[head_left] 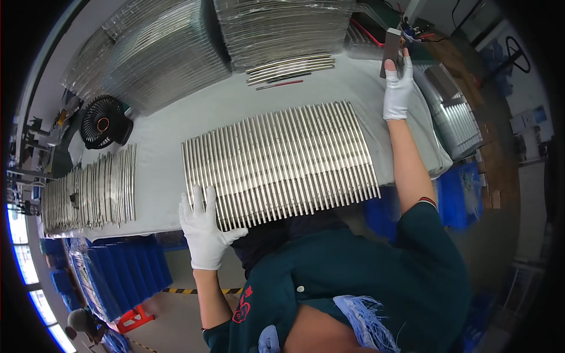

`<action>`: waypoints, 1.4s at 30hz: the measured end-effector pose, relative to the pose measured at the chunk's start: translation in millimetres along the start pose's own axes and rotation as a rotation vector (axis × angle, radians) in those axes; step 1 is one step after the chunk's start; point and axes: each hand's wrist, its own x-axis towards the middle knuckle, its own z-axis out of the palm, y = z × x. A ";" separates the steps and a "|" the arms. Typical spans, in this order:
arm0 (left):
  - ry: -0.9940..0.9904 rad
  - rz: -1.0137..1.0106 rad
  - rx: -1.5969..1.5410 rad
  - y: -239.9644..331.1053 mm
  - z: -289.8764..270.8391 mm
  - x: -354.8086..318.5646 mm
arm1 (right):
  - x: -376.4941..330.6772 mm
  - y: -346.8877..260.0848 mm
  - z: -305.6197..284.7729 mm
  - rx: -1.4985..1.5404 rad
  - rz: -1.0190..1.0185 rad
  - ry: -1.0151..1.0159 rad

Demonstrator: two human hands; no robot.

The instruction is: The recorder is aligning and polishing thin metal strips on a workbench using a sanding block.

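Note:
A wide row of shiny metal rods (276,159) lies side by side on the pale cloth-covered table (159,176) in front of me. My left hand (204,226), in a white glove, rests at the near left corner of this row with its fingers spread and touching the outer rods. At the far right, my right hand (398,88) grips a flat grey rectangular block (391,47), held upright. Its glove leaves some fingertips bare. What the block is made of I cannot tell.
A second group of rods (94,188) lies at the left beside a black fan (105,122). Stacked clear plastic trays (282,29) line the back, with several loose rods (291,67) and a thin red-and-dark stick (282,84) before them. Blue crates (126,273) stand below.

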 end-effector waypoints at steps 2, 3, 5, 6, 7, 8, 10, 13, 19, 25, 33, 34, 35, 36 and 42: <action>-0.009 -0.003 0.014 -0.4 -0.1 1.3 | -0.6 0.5 -1.1 0.025 0.002 0.018; -0.017 -0.003 0.012 -2.2 0.1 1.5 | -3.0 -0.8 0.9 0.023 0.006 0.003; -0.021 -0.002 0.009 -1.8 0.2 0.6 | -4.0 6.6 -2.6 0.088 0.029 -0.035; -0.025 -0.006 0.009 -2.3 -0.5 0.1 | -5.3 11.4 -5.4 0.090 0.031 -0.032; -0.030 -0.006 0.013 -2.5 -0.5 0.1 | -6.2 15.5 -8.4 -0.006 -0.025 -0.086; -0.031 -0.006 0.017 -2.9 0.5 -0.3 | -6.0 19.0 -11.4 -0.101 -0.081 -0.141; -0.025 0.003 0.007 -4.9 1.6 -1.7 | -1.2 24.1 -14.9 -0.215 -0.192 -0.125; -0.045 -0.016 -0.026 -2.1 -0.8 -0.2 | 4.0 29.1 -21.2 -0.221 -0.226 -0.138; -0.001 0.004 -0.036 -1.3 -0.3 1.6 | 0.6 9.2 -25.7 -1.369 -0.205 -0.482; -0.011 -0.005 -0.008 -2.7 -1.0 -1.2 | -52.4 -56.6 -47.1 -0.760 -0.314 -0.925; -0.011 0.009 -0.015 -2.3 -1.3 0.8 | -120.3 -120.2 -87.0 -0.764 -0.403 -1.319; -0.011 0.010 -0.014 -2.9 -2.3 0.9 | -119.9 -117.2 -87.1 -0.764 -0.402 -1.318; -0.017 0.018 -0.021 -3.6 -3.9 0.6 | -118.6 -111.7 -86.2 -0.778 -0.425 -1.308; -0.022 0.024 -0.025 -5.3 -5.4 -0.2 | -118.0 -108.5 -85.1 -0.790 -0.449 -1.298; -0.014 -0.028 -0.079 -11.4 -17.4 -3.5 | -129.1 -128.5 -62.2 -0.667 -0.363 -1.336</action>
